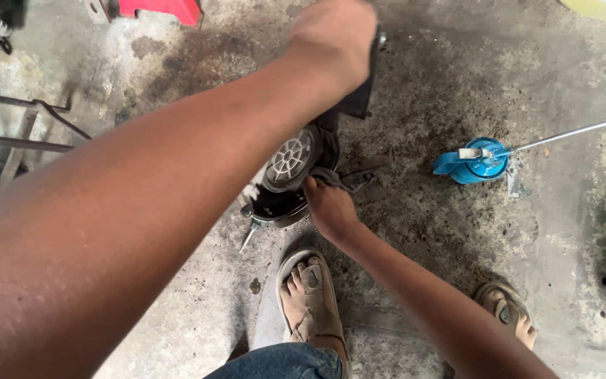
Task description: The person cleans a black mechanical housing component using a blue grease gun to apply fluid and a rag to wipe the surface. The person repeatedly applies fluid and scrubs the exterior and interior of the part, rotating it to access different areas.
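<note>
An engine cover (290, 172) stands on the floor (457, 70) — an oil can (473, 161) to its right, a sandalled foot (308, 298) before it.

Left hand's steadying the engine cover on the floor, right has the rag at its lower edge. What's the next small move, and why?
Probably wipe the rag along the rim beside the round vent: the right hand already presses it there, the left hand holds the engine cover upright from above, and the oil-stained floor suggests grime.
</note>
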